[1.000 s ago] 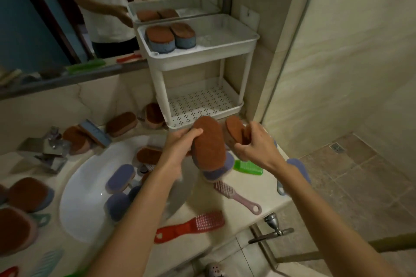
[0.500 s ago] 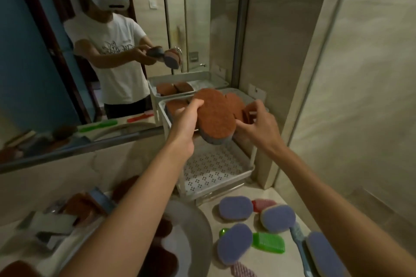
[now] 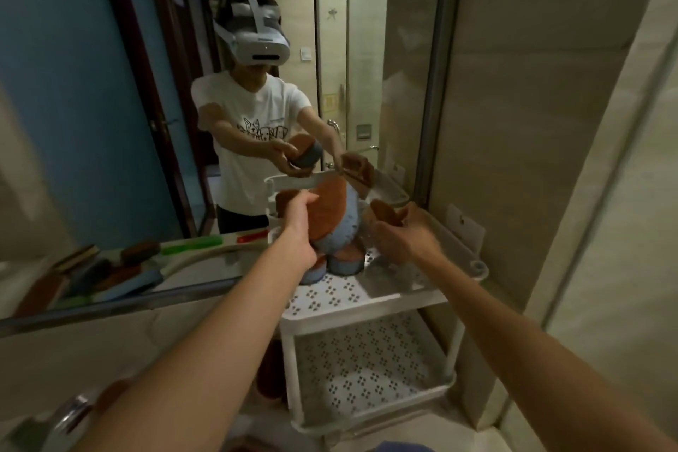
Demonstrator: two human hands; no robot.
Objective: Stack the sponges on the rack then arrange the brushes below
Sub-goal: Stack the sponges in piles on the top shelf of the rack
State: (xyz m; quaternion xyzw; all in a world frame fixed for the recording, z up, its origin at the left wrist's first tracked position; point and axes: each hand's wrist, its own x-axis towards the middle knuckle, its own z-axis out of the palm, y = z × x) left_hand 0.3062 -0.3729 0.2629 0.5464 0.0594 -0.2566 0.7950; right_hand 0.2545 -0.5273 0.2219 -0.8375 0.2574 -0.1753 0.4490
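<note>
So the big sponge (image 3: 332,213) is clamped in my left hand (image 3: 299,231), thumb on the brown scrub face and the other fingers wrapped round behind. It hangs over the back corner of the top shelf (image 3: 367,310) of the rack (image 3: 455,349). Right now it's standing nearly on end. The long axis runs steeply up and away from my wrist, the brown face is turned toward me, and the blue foam bulges off to the right. Just beside it, my right hand (image 3: 405,237) is curled around a smaller sponge (image 3: 383,214). Only its brown edge pokes out above my knuckles, so I can't tell how that one's oriented.

Directly under my left grip sit two sponges (image 3: 346,262), brown side up and touching each other.

My take for a tidy stack: roll the wrist so the big one goes flat, scrub side up. Line its long axis up with the pair below, and set it fully down before letting go. One hand at a time, or they'll bump. The lower shelf (image 3: 367,360) under all this is for the brushes later.
</note>
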